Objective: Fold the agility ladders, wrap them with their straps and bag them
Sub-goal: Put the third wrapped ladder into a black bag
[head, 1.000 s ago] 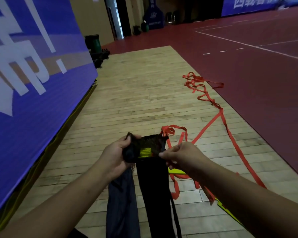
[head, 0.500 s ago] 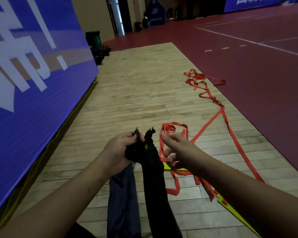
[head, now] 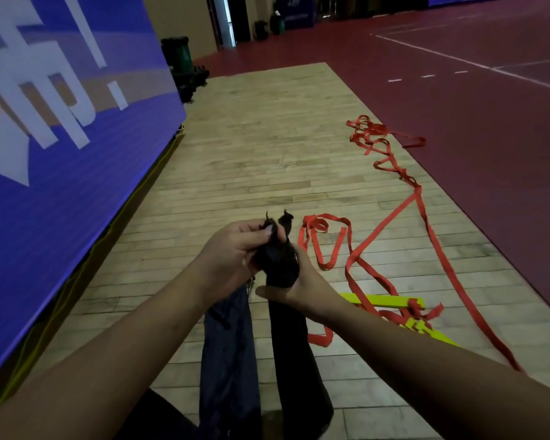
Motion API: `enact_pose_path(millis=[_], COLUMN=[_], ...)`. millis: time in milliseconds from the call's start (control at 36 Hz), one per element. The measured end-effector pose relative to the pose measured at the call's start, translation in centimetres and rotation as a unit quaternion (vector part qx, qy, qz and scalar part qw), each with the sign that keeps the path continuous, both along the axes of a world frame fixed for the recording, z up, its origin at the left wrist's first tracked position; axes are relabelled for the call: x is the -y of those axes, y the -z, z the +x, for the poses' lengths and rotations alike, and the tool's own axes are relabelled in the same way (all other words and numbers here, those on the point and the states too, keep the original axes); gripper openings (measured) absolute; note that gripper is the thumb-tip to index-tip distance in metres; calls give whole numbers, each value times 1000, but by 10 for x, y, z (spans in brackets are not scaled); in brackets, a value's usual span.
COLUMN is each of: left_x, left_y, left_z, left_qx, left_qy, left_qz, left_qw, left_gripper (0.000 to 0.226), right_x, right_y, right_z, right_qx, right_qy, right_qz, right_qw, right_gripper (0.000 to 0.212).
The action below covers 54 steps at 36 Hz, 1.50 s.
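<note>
L hand (head: 232,252) pinches the bunched mouth of the black bag (head: 291,344), fingers (head: 251,231) curled; R hand (head: 299,282) wraps the neck just below. A 2nd, blue-grey bag (head: 227,344) hangs just left of it; red ladder straps (head: 391,218) w/ yellow rungs (head: 385,301) lie on the wood floor (head: 267,154) to its right.

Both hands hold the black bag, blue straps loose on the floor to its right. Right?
Head view: the straps are red, not blue. Left hand and right hand do hold the black bag; straps lie loose on the floor.
</note>
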<state>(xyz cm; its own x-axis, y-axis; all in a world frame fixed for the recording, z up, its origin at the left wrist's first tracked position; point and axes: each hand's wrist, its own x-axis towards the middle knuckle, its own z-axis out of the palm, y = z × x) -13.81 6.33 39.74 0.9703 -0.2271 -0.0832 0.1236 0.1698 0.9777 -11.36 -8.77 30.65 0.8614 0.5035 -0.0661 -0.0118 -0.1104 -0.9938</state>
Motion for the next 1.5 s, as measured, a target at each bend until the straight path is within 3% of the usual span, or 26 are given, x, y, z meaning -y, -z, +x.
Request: enact_pose_path(millis=[56,222,444,528,611,667,722,806,861,972,1028,1111,1222,1306,1389,1444,1500], left_x=[-2,-18,-42,-76,-109,-125,-129,-127,-127,-128,-134,-149,-175,-190,-210,-213,-214], left_y=[0,-2,4,14,42,66,85,100,113,137,147,167,211,242,283,300,319], left_z=[5,18,35,43,41,38,34,25,24,33,41,48,56,62,69,69,71], left_qx=[2,-25,-5,50,1,-72,-96,-116,-149,-224,-209,-196,-199,-231,-272,-298,-323], left_qy=[-27,-96,-185,-203,-87,13,106,180,168,5,-91,-159,-216,-236,-252,-250,-261], left_qz=[-12,-92,-70,50,141,182,227,215,184,82,68,89,90,66,64,67,70], left_qw=[1000,991,980,977,986,981,963,953,957,971,971,964,952,942,927,919,907], left_gripper=[9,12,18,71,106,98,76,92,96,59,56,70,73,83,110,104,88], right_x=[-4,-17,-29,-31,-31,-37,-44,-68,-88,-125,-144,-157,-172,-178,-191,-199,-211], right_y=[4,0,-1,-13,-31,-42,-52,-65,-71,-69,-55,-23,59,139,202,219,236], right_z=[7,13,25,30,36,41,49,63,78,113,130,134,111,64,28,15,9], right_qx=[-13,-12,-16,-3,-4,-9,-14,-36,-48,-87,-81,-93,-154,-189,-250,-246,-234], right_qy=[25,-10,21,45,75,97,121,141,170,228,239,202,139,65,7,-21,-37], right_qz=[-25,-29,-24,-19,7,25,35,51,60,79,60,32,-64,-139,-167,-183,-198], right_qw=[999,999,999,999,997,995,992,988,982,967,966,974,976,970,954,952,951], right_gripper=[79,34,45,40,35,30,27,35,38,62,69,62,87,69,71,50,44])
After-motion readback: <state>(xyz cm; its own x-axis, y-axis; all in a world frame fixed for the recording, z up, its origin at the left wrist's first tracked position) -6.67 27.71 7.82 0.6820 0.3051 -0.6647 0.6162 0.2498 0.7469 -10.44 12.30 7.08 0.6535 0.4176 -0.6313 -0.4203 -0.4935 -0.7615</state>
